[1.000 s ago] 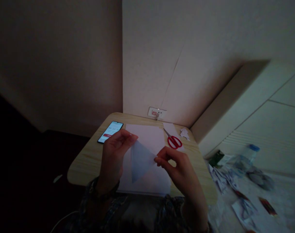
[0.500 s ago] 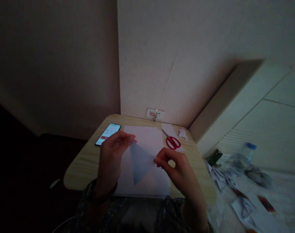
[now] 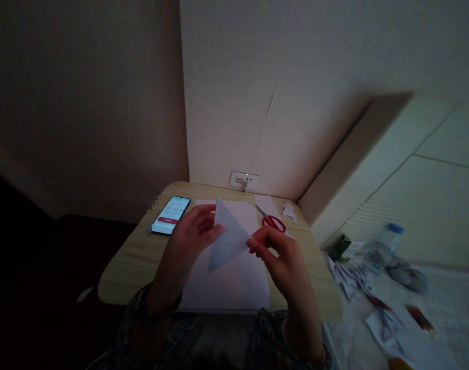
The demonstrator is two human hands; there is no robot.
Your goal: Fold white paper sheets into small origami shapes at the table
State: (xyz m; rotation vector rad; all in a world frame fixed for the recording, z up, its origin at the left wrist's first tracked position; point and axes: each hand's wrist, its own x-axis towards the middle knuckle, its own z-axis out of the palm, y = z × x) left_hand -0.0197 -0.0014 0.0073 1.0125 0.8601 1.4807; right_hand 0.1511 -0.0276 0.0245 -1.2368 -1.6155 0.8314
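Observation:
A folded paper triangle (image 3: pixel 231 237) is held up between my two hands, above a stack of white paper (image 3: pixel 226 290) on the small wooden table. My left hand (image 3: pixel 193 234) grips its left edge, thumb on the near face and the other fingers behind. My right hand (image 3: pixel 278 254) pinches the right corner between thumb and fingertips. Red-handled scissors (image 3: pixel 273 222) lie beyond my right hand, partly on a paper strip (image 3: pixel 263 201). Close by is a small folded paper piece (image 3: pixel 288 210).
A lit phone (image 3: pixel 170 215) lies at the table's left (image 3: pixel 122 272). Behind the table, a wall socket (image 3: pixel 244 180) holds a plug. On the right, a pale surface carries a blue-capped bottle (image 3: pixel 390 239), crumpled paper (image 3: pixel 345 277) and other clutter.
My left hand has shifted from the triangle's top corner to its left edge, thumb now on the near face. The triangle has tilted, its top point rising. My right hand keeps its pinch.

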